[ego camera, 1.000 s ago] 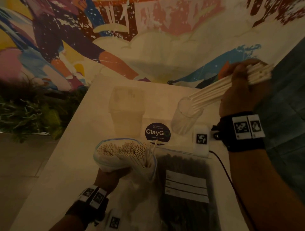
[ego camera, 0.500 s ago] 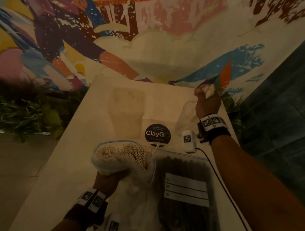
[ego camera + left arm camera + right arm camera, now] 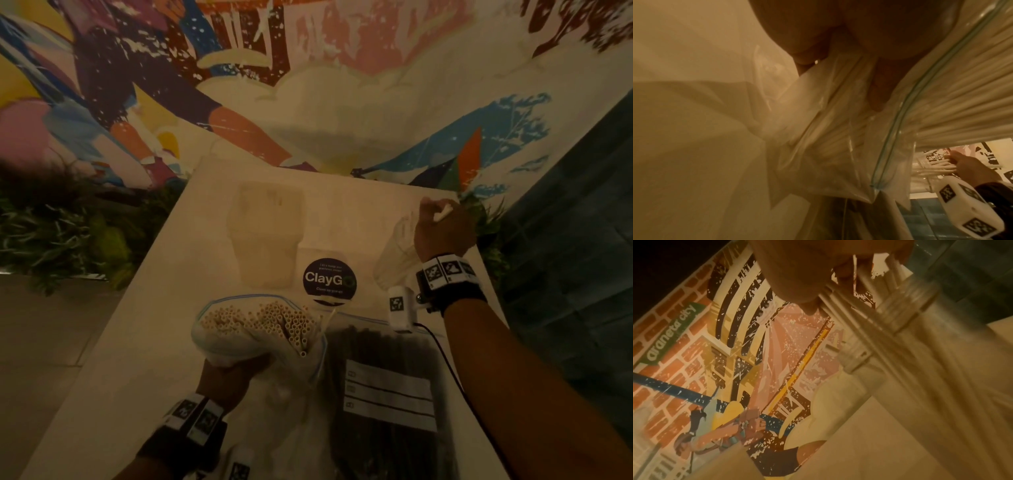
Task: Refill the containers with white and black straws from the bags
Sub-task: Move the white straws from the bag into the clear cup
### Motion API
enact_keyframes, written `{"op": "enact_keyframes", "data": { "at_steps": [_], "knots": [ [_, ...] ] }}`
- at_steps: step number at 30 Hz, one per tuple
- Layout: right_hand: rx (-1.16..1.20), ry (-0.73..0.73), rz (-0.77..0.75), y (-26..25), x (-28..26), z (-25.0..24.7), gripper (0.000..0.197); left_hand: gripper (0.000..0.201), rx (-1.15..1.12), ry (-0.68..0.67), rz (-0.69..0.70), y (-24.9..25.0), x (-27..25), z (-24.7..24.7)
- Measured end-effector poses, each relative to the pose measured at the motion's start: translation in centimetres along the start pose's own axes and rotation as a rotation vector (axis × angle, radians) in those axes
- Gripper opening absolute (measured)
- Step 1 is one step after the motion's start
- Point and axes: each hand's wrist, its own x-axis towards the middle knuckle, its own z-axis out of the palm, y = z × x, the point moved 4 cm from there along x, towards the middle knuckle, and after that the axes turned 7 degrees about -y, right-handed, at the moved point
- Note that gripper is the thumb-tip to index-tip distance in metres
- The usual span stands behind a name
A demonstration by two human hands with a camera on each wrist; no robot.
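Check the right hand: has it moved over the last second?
Yes. The right hand, gripping white straws, has come down and left, from out past the table's right side to just right of the ClayGo sticker, over the clear container.

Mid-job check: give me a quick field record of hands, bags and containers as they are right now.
left hand: grips bag of white straws, mouth open
right hand: holds white straws in the clear glass
bag of black straws: flat on table, untouched
frosted container: contents unclear
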Motion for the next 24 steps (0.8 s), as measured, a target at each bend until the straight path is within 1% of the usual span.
{"op": "enact_keyframes", "data": {
  "at_steps": [2, 3, 6, 7, 8, 10, 11, 12, 13, 14, 16, 17, 18, 19, 21, 22, 24],
  "knots": [
    [0.011, 0.080, -0.054, -0.1, 0.1, -0.6, 0.048, 0.052, -0.008, -0.008, -0.004, -0.1, 0.1, 0.0],
    [-0.007, 0.084, -0.063, -0.1, 0.2, -0.7, 0.048, 0.054, -0.013, -0.005, -0.011, -0.2, 0.1, 0.0],
    [-0.162, -0.102, 0.053, 0.6, 0.2, 0.4, 0.048, 0.064, -0.030, 0.012, -0.022, -0.3, 0.1, -0.1],
    [-0.153, -0.131, 0.068, 1.0, 0.1, 0.7, 0.046, 0.064, -0.034, 0.016, -0.023, -0.3, 0.0, 0.0],
    [-0.096, -0.109, 0.034, 0.9, -0.1, 0.5, 0.045, 0.065, -0.032, 0.016, -0.021, -0.1, 0.0, 0.0],
    [0.071, 0.047, -0.122, 0.1, -0.3, -0.4, 0.047, 0.072, -0.018, 0.013, -0.010, 0.3, -0.1, 0.1],
    [0.140, 0.087, -0.192, -0.4, -0.4, -0.6, 0.049, 0.076, -0.010, 0.014, -0.005, 0.6, -0.2, 0.2],
    [0.164, 0.075, -0.234, -0.7, -0.5, -0.7, 0.050, 0.080, 0.000, 0.018, -0.004, 0.6, -0.3, 0.3],
    [0.146, 0.011, -0.252, -0.8, -0.4, -0.2, 0.051, 0.084, 0.005, 0.017, 0.000, 0.7, -0.3, 0.3],
    [0.062, -0.084, -0.259, -0.8, -0.4, 0.5, 0.053, 0.088, 0.001, 0.018, 0.003, 0.6, -0.3, 0.3],
    [-0.268, -0.314, -0.284, -0.6, -0.8, 1.9, 0.054, 0.089, -0.021, 0.016, 0.009, 0.8, -0.3, 0.5],
    [-0.414, -0.394, -0.302, -0.3, -1.1, 2.4, 0.051, 0.088, -0.030, 0.018, 0.009, 0.9, -0.3, 0.6],
    [-0.495, -0.444, -0.303, -0.2, -1.1, 2.6, 0.048, 0.087, -0.035, 0.019, 0.005, 1.0, -0.3, 0.6],
    [-0.524, -0.466, -0.286, -0.4, -1.1, 2.4, 0.047, 0.086, -0.041, 0.022, -0.003, 1.0, -0.3, 0.5],
    [-0.490, -0.443, -0.267, -1.2, -1.1, 1.6, 0.052, 0.086, -0.046, 0.022, -0.014, 0.8, -0.3, 0.5],
    [-0.425, -0.384, -0.296, -1.9, -1.4, 0.9, 0.054, 0.081, -0.048, 0.022, -0.022, 0.7, -0.3, 0.5],
    [-0.172, -0.236, -0.414, -3.5, -3.1, -0.8, 0.055, 0.067, -0.053, 0.014, -0.032, 0.8, -0.3, 0.5]
  ]
}}
